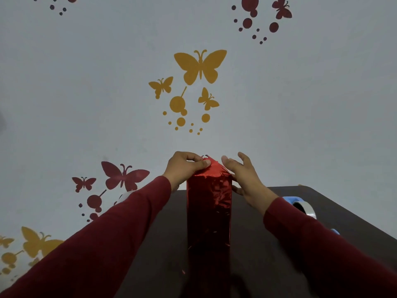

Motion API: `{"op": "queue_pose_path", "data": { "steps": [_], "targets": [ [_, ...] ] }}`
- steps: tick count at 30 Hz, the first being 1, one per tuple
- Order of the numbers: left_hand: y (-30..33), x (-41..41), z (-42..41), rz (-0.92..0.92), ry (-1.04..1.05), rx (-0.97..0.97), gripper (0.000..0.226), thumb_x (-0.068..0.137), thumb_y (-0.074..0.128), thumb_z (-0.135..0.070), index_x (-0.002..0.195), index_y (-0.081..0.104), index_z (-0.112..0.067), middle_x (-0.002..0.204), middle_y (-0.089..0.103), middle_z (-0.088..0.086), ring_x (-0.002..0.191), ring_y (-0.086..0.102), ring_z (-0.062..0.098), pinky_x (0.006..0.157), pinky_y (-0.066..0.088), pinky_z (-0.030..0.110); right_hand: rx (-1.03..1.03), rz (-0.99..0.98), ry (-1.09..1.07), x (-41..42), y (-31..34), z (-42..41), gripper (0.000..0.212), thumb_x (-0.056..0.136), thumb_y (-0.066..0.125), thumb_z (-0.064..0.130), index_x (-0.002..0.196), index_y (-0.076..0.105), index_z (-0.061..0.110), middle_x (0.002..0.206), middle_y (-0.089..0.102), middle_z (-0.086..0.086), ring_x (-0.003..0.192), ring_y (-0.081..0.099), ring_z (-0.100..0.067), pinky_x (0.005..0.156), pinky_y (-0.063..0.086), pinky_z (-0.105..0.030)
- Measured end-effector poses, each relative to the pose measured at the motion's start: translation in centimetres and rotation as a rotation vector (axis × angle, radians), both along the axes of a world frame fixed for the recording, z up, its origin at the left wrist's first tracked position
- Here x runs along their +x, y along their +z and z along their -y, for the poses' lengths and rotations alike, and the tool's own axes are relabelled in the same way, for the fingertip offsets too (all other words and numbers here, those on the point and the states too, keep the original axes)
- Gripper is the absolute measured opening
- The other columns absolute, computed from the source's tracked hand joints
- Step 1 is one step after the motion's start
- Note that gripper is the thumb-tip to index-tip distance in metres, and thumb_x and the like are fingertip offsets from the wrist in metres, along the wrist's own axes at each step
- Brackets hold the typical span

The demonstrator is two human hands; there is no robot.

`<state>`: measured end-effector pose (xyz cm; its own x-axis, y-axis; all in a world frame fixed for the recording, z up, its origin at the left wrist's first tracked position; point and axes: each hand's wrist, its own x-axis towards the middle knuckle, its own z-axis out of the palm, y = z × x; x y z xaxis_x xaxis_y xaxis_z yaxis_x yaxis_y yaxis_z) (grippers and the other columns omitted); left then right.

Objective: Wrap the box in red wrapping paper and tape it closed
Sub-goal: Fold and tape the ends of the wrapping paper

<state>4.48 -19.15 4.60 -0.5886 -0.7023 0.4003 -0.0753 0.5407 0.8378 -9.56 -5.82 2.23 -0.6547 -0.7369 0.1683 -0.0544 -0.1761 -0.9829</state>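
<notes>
Folding the top flap of the red-wrapped box: left hand pinches paper, right hand spread at 3 o'clock; next probably reaching for the tape dispenser.

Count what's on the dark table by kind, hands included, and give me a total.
Boxes wrapped in red paper: 1, the box standing upright
Tape rolls: 1, the tape roll in its blue holder, partly behind the right sleeve
Hands: 2, the left hand pinching the paper at the top, the right hand open beside it
Total: 4
</notes>
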Motion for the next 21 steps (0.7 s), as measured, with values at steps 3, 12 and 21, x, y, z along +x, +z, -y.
{"op": "queue_pose_path", "data": {
  "steps": [3, 12, 21],
  "targets": [
    [-0.6, 0.1, -0.2, -0.021, 0.026, 0.072, 0.019, 0.076, 0.091, -0.031, 0.08, 0.082, -0.015, 0.085, 0.079, -0.001, 0.09, 0.076, 0.017, 0.077, 0.057, 0.024, 0.023, -0.031, 0.038, -0.1, 0.0, -0.1, 0.108, 0.076, 0.086, 0.052, 0.16, 0.019, 0.043, 0.156, 0.045, 0.012, 0.136, 0.053, -0.02, 0.115, 0.037, -0.056],
    [-1.5, 0.1, 0.1, -0.194, 0.135, 0.437, 0.045, 0.068, 0.093, -0.026, 0.107, 0.074, -0.012, 0.108, 0.074, 0.007, 0.096, 0.07, 0.019, 0.095, 0.057, 0.036, 0.025, 0.111, -0.037, 0.1, 0.4, 1.9, 0.113, 0.071, 0.079, -0.001, 0.16, 0.021, 0.037, 0.148, 0.054, -0.003, 0.127, 0.054, -0.02, 0.087, 0.041, -0.036],
    [-2.5, 0.8, -2.9, -0.371, 0.095, 0.793, 0.019, 0.075, 0.075, -0.003, 0.094, 0.074, -0.004, 0.076, 0.069, 0.011, 0.053, 0.065, 0.021, 0.05, 0.055, 0.027, 0.011, 0.008, -0.024, 0.0, 0.1, 1.7, 0.113, 0.076, 0.083, 0.002, 0.161, 0.019, 0.038, 0.164, 0.036, 0.002, 0.143, 0.044, -0.024, 0.097, 0.033, -0.04]
  ]
}}
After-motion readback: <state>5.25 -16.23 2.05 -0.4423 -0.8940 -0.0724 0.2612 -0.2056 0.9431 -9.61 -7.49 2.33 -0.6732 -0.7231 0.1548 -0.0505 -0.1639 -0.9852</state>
